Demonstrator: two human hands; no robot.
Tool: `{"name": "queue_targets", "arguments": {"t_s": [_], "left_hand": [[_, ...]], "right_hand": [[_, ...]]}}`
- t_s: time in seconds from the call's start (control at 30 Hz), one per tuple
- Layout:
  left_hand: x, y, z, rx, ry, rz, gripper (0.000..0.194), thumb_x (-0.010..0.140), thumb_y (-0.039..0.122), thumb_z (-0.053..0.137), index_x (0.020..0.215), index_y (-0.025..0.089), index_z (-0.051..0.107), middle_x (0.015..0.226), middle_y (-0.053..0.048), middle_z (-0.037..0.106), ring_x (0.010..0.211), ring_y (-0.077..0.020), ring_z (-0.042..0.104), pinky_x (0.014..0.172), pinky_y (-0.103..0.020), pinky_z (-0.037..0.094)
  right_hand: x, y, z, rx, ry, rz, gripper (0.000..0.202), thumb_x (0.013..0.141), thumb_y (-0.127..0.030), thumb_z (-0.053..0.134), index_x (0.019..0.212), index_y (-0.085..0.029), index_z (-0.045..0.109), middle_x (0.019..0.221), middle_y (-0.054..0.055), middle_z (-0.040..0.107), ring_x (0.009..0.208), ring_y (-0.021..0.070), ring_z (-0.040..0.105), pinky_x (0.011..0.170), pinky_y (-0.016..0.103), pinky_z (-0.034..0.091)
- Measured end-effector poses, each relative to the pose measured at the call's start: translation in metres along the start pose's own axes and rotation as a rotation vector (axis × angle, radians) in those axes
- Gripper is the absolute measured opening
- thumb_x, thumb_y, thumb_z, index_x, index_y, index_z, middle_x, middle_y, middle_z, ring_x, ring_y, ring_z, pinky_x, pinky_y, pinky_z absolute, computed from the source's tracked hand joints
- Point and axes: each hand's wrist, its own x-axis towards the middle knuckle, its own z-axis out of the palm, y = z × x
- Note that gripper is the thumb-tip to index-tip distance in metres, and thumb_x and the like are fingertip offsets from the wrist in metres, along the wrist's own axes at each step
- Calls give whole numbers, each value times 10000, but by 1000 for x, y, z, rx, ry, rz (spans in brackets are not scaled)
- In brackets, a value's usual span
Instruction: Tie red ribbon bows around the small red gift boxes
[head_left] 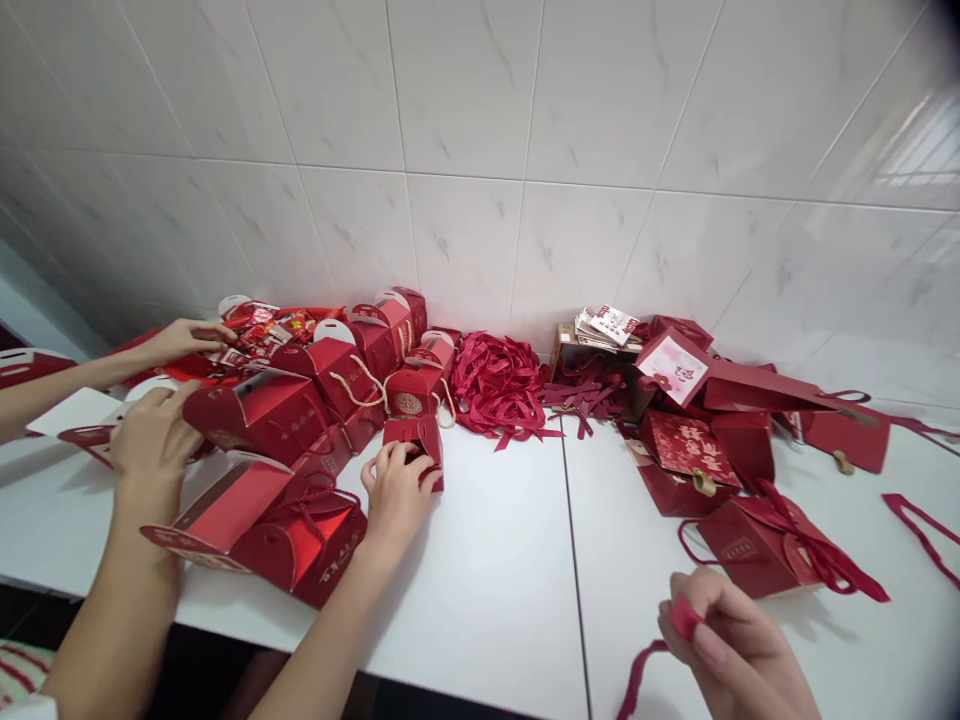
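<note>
My left hand (397, 495) reaches in from the bottom, its fingers curled over the top edge of a small red gift box (429, 440). The box's upper side is partly hidden by the fingers. At the lower right, my right hand (739, 650) pinches a dark red ribbon (641, 675) between thumb and forefinger, one end hanging to the left. Just beyond that hand lies a red gift box tied with a bow (757, 545). To the left of my left forearm, a larger red gift box (300, 540) with a cord sits at the table's front.
A co-worker's two hands (154, 430) work among boxes and red-wrapped sweets (262, 335) at left. A ribbon heap (499, 385) and a stack of cards (611, 325) lie near the tiled wall (465, 240). More boxes crowd the right. A seam crosses the white table (495, 560).
</note>
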Motion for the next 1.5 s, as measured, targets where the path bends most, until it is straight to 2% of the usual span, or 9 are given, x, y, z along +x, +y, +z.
{"name": "queue_targets", "arguments": {"t_s": [0.1, 0.2, 0.3, 0.4, 0.57, 0.67, 1.03, 1.23, 1.5], "left_hand": [[-15, 11, -2, -165, -132, 192, 142, 832, 257, 570, 783, 230, 701, 1048, -73, 601, 1149, -314, 428, 930, -497, 368], [-41, 29, -9, -285, -261, 394, 116, 838, 242, 572, 809, 255, 684, 1066, -39, 599, 1179, -284, 419, 961, -458, 369], [-66, 47, -18, -387, -315, 478, 90, 814, 284, 620, 892, 263, 658, 1130, -40, 572, 1192, -287, 403, 979, -459, 365], [-78, 57, -24, -527, -322, 466, 238, 782, 342, 655, 997, 247, 614, 1173, -73, 529, 1198, -295, 389, 983, -455, 383], [-71, 63, -25, -653, -206, 357, 309, 826, 187, 538, 1131, 233, 519, 1335, -109, 378, 1250, -275, 349, 1025, -470, 365], [-62, 66, -22, -619, -204, 338, 353, 833, 143, 494, 1171, 246, 510, 1413, -96, 309, 1298, -276, 298, 1044, -485, 350], [-42, 75, -16, -520, -202, 402, 208, 835, 154, 501, 946, 252, 647, 1340, -40, 465, 1259, -277, 324, 1019, -494, 360], [-40, 75, -15, -511, -204, 418, 228, 842, 158, 501, 970, 266, 656, 1302, -41, 495, 1234, -272, 341, 999, -490, 367], [-41, 76, -16, -502, -196, 415, 250, 810, 139, 521, 970, 274, 656, 1307, -34, 493, 1236, -286, 340, 997, -513, 347]], "right_hand": [[9, 3, 9, -154, 53, 0, 311, 799, -436, 633, 662, -186, 509, 592, -13, 397, 545, 111, 353, 501, 230, 310], [20, 10, 23, -311, 8, 24, 318, 820, -455, 599, 681, -174, 549, 564, -23, 390, 517, 99, 321, 479, 225, 264], [29, 21, 35, -463, -19, -7, 320, 827, -453, 578, 692, -162, 579, 532, -44, 306, 501, 91, 268, 476, 228, 234], [33, 29, 43, -567, -17, -28, 322, 828, -446, 571, 688, -157, 586, 520, -54, 280, 496, 87, 247, 474, 226, 225], [29, 31, 44, -626, -60, -27, 324, 831, -446, 559, 684, -159, 591, 499, -57, 302, 478, 84, 260, 462, 217, 233], [28, 30, 44, -660, -85, -36, 312, 837, -440, 553, 694, -165, 595, 489, -60, 307, 468, 83, 263, 461, 213, 241], [39, 23, 54, -807, -113, -83, 268, 861, -399, 519, 716, -187, 599, 535, -38, 457, 482, 87, 356, 496, 203, 276], [36, 18, 47, -866, -58, -79, 298, 856, -430, 520, 692, -189, 583, 513, -41, 434, 475, 88, 339, 495, 207, 261], [39, 15, 51, -921, -85, -84, 255, 852, -391, 516, 701, -193, 572, 517, -45, 456, 474, 90, 350, 502, 209, 264]]}}
